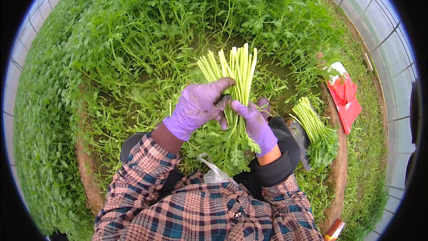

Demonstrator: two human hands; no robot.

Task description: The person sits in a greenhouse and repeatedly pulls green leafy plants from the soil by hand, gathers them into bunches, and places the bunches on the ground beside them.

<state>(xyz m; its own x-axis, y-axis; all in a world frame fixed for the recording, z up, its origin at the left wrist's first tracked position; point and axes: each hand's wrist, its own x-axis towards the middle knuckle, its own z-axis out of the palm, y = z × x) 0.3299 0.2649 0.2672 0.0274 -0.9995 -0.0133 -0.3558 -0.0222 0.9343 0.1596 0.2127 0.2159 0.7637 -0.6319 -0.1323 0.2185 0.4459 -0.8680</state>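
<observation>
In purple gloves, both my hands hold a bunch of leafy green stalks (pixel 245 70) upside down, cut pale ends up and leaves hanging down. My left hand (pixel 202 105) grips it from the left, with thumb and soiled fingers around the stalks. My right hand (pixel 256 127) is closed on the bunch's right side, its thumb across the lower stalks. A second bunch of cut stalks (pixel 312 125) lies at the right on a dark flat object (pixel 300 137) that I cannot identify. A clear plastic bag (pixel 215 174) sticks up at my lap, below the hanging leaves.
Dense leafy plants (pixel 214 0) stand ahead and to the left. Cut stems and leaves litter the ground before me. A red plastic packet (pixel 346 100) lies on the right, past a bare soil ridge (pixel 339 160). A greenhouse film wall (pixel 384 23) curves along the right side.
</observation>
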